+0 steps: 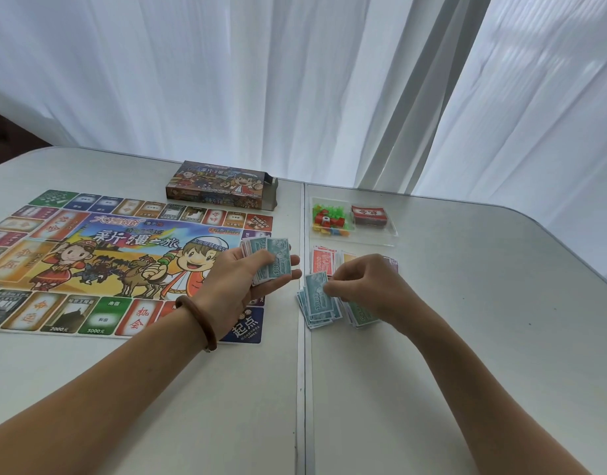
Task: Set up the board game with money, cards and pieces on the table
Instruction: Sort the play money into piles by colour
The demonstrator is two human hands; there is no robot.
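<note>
Play money sorted on the tabletop [466,303] beside the game board [89,255].
Left hand [240,279], grip curled round a banknote stack [279,260]; right hand [367,286], grip pinching a blue 1000 note [315,290] at the blue pile [319,317].

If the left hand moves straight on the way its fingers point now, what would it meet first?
Probably the red note pile, which lies right ahead. The left hand, holding its stack of notes, might instead pass above it, as the height is unclear.
</note>
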